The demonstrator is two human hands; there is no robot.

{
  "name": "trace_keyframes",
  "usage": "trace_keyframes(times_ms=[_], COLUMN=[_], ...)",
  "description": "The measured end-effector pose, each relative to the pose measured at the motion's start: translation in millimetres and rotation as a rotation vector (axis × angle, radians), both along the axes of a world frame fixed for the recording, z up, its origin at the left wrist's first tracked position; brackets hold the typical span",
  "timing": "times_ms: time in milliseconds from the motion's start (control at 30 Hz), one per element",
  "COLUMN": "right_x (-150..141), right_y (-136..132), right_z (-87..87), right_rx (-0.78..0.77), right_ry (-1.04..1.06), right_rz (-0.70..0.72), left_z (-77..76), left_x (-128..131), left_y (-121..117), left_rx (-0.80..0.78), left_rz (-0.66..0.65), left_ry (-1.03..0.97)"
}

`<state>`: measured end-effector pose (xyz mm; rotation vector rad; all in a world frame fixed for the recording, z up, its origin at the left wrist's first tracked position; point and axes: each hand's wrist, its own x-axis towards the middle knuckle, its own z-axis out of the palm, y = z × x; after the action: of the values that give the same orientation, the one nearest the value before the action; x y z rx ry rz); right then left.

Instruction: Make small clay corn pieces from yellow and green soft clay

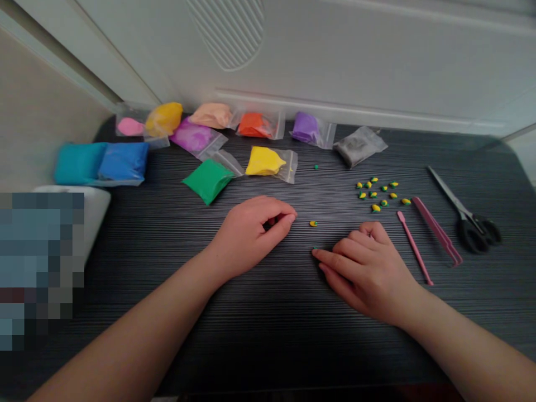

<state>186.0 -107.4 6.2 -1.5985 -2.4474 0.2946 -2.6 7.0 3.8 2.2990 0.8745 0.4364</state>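
Note:
My left hand (252,234) is closed in a pinch, thumb and index fingertips together above the dark table; anything between them is too small to make out. My right hand (365,268) rests on the table, index finger stretched out, thumb beside it, the other fingers bent. Its index fingertip touches a tiny green clay bit (315,248). Between the hands lies one small yellow clay piece with green on it (313,224). A tiny green clay ball (316,167) sits farther back. Several similar yellow-and-green clay pieces (373,195) are grouped beyond my right hand.
Pink tweezers (435,230), a pink modelling tool (414,248) and black-handled scissors (464,215) lie at right. Bags of green (209,180), yellow (264,161), grey (355,146) and blue clay (123,161) stand among others along the back and left. A white panel (355,67) rises behind.

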Motion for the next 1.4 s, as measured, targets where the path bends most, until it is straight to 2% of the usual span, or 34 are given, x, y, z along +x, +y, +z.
trace_keyframes(times_ms=[167, 333, 500, 633, 800, 967, 1267, 1400], right_x=[0.2, -1.2, -2.2, -5.2, -4.3, -5.5, 2.3, 2.3], right_y=[1.4, 0.0, -0.9, -1.3, -0.4, -2.2, 0.4, -0.3], right_z=[0.5, 1.4, 0.6, 0.7, 0.5, 2.0, 4.7, 5.8], right_rx=[-0.006, -0.018, -0.033, -0.062, -0.033, -0.052, -0.026, -0.035], right_ry=[-0.005, 0.010, 0.015, 0.026, 0.000, 0.002, 0.028, 0.024], right_rz=[-0.072, -0.010, -0.072, -0.015, -0.102, -0.051, -0.126, -0.105], left_z=[0.3, 0.5, 1.5, 2.6, 2.9, 2.5, 2.1, 1.8], left_x=[0.4, 0.3, -0.4, -1.1, -1.1, -0.6, -0.2, -0.4], left_y=[-0.2, 0.2, 0.9, 1.6, 1.9, 1.1, 0.9, 1.0], left_rx=[-0.002, -0.014, -0.024, -0.034, -0.048, -0.042, -0.016, -0.019], left_rz=[-0.009, -0.005, -0.017, -0.017, -0.020, -0.012, -0.010, -0.020], left_ry=[0.009, 0.006, 0.003, 0.006, -0.013, -0.013, -0.015, -0.005])
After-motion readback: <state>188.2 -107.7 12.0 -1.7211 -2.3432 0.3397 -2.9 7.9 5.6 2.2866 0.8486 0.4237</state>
